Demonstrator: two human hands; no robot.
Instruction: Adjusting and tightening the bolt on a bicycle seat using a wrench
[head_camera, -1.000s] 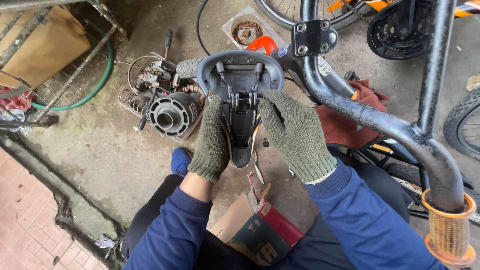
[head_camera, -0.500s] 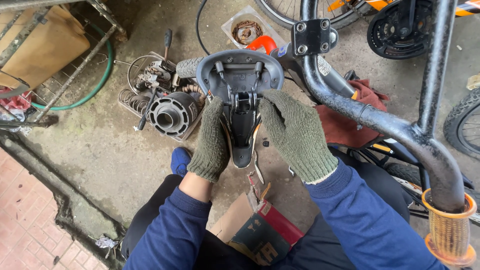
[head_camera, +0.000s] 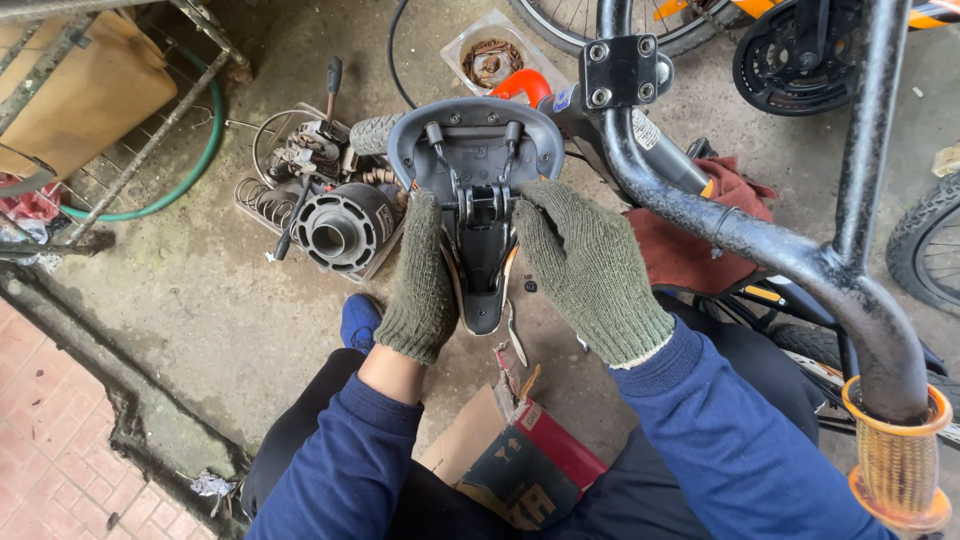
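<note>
An upturned black bicycle saddle (head_camera: 478, 150) shows its underside and rails, nose pointing toward me. My left hand (head_camera: 420, 285), in a green knit glove, grips the narrow nose part from the left. My right hand (head_camera: 590, 270), gloved the same way, holds the saddle's right side, fingertips at the rail clamp in the middle. Both arms wear blue sleeves.
A black bicycle frame (head_camera: 740, 235) curves across the right with a stem clamp (head_camera: 620, 70) and an orange-wrapped tube end (head_camera: 893, 455). A tray of metal parts and a ribbed cylinder (head_camera: 335, 225) lie left. A cardboard box (head_camera: 520, 460) sits on my lap, a red rag (head_camera: 690, 250) behind.
</note>
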